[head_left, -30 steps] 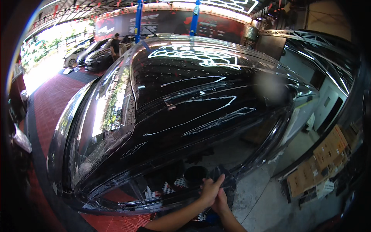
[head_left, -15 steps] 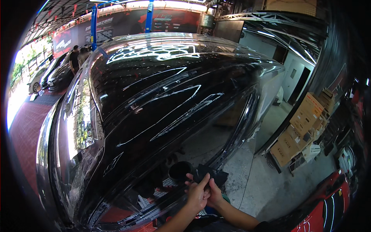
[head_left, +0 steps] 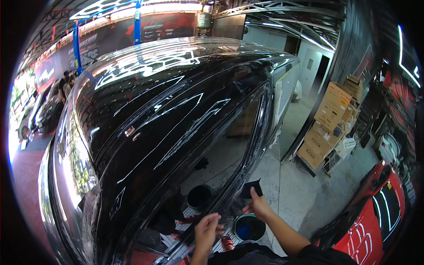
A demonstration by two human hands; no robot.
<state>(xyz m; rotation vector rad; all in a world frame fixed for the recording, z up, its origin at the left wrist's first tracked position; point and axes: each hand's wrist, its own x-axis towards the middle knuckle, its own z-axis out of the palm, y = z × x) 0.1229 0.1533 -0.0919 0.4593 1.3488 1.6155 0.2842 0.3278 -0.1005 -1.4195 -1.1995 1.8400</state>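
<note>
A glossy black car (head_left: pixel 145 119) with droplets on its upper surface fills the middle of the view. Close to its near side, my right hand (head_left: pixel 259 206) grips a small black square sheet (head_left: pixel 251 189), thumb on top; its exact material cannot be made out. Lower and to the left, my left hand (head_left: pixel 206 232) hangs beside the car's lower edge, fingers loosely bent and holding nothing. Between and below my hands stands a green-rimmed bucket (head_left: pixel 248 228) with dark liquid inside.
Stacked cardboard boxes (head_left: pixel 324 119) rise at the right by a dark wall. A red car part or car (head_left: pixel 369 221) is at the lower right. Blue lift posts (head_left: pixel 138 24) stand behind the black car; people and parked cars (head_left: pixel 48 106) are at the far left.
My hands have come apart from around the black sheet; the right keeps it while the left has moved left, off it. The view has turned rightward, and the green-rimmed bucket now shows more fully.
</note>
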